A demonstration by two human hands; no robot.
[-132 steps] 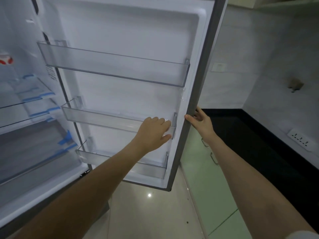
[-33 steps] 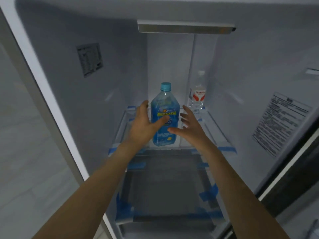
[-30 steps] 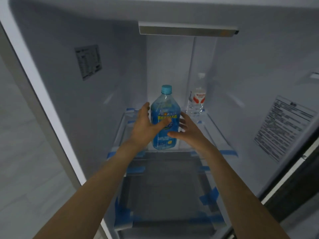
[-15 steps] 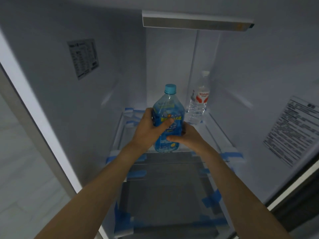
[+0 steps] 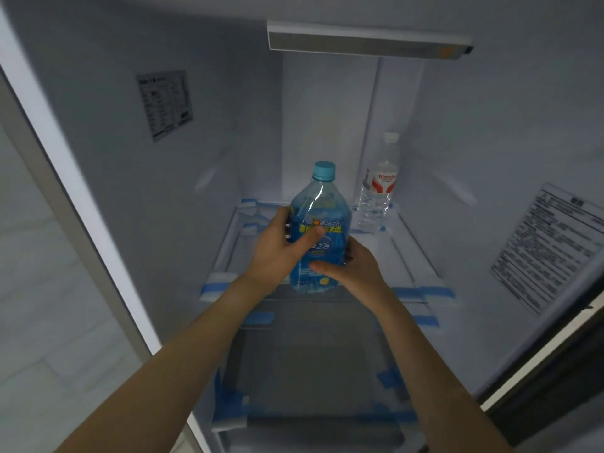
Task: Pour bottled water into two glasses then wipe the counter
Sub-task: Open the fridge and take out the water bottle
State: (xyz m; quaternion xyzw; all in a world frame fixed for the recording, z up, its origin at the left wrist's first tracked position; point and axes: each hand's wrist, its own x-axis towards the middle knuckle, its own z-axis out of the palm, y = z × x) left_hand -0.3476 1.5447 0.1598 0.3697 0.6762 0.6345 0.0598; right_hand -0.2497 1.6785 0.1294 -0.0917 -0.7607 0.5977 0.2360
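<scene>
Your left hand [image 5: 277, 253] and right hand [image 5: 351, 268] wrap their fingers round the blue bottle [image 5: 320, 230], upright over the fridge shelf [image 5: 421, 259]. Support its base and draw it straight out, clear of the small bottle [image 5: 379, 194] behind.

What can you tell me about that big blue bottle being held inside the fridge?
The blue bottle looks like clear plastic tinted blue, broad-bodied with sloping shoulders and a light blue screw cap, still on. A blue label with yellow lettering wraps its middle. It stands upright at the front of the glass shelf; whether its base still rests there is unclear. The left hand grips its left side, thumb across the label; the right hand holds its lower right side.
</scene>
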